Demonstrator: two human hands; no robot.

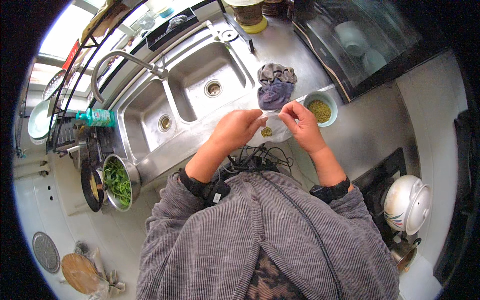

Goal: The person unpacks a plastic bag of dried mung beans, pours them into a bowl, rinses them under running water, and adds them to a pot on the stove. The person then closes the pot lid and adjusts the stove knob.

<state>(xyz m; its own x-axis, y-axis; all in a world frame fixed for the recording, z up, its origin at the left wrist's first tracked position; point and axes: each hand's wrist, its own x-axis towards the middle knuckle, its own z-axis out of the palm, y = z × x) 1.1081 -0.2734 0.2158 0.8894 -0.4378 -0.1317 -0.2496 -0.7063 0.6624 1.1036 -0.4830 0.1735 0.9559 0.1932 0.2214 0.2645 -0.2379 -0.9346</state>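
Between my hands hangs a clear plastic bag (279, 131) with a small clump of green beans or grains (266, 131) low inside it. My left hand (240, 127) pinches the bag's upper edge on one side. On the other side, the fingertips of my right hand (300, 122) grip that same edge. Just beyond my right hand stands a pale blue bowl (335, 114) partly filled with similar green grains (319, 111). Crumpled grey and dark cloths (276, 86) lie on the counter right behind the bag.
A double stainless steel sink (180, 112) with a curved faucet (123, 54) lies ahead on the left. Leafy greens fill a metal bowl (133, 176) at left. A glass-fronted cabinet (360, 41) stands at back right. On the stove at right sits a white lidded pot (403, 204).
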